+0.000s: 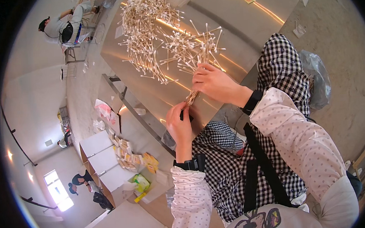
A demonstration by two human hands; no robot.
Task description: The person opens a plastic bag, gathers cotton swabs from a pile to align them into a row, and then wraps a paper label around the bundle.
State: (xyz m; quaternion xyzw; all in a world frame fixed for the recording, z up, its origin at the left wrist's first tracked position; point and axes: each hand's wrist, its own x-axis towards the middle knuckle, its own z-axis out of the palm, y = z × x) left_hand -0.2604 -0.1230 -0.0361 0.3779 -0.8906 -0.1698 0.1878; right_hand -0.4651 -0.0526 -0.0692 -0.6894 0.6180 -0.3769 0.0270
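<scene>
Head | cotton-swab bundle (193, 97) | between left hand (179, 123) and right hand (217, 84)

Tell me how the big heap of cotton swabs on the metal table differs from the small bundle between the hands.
Size: the heap spreads widely; the bundle is far smaller.
Order: the heap's swabs point many ways; the bundle's lie roughly side by side.
Support: the heap lies loose on the metal table; the bundle is held by the left hand.
Both consist of swabs with pale sticks.
</scene>
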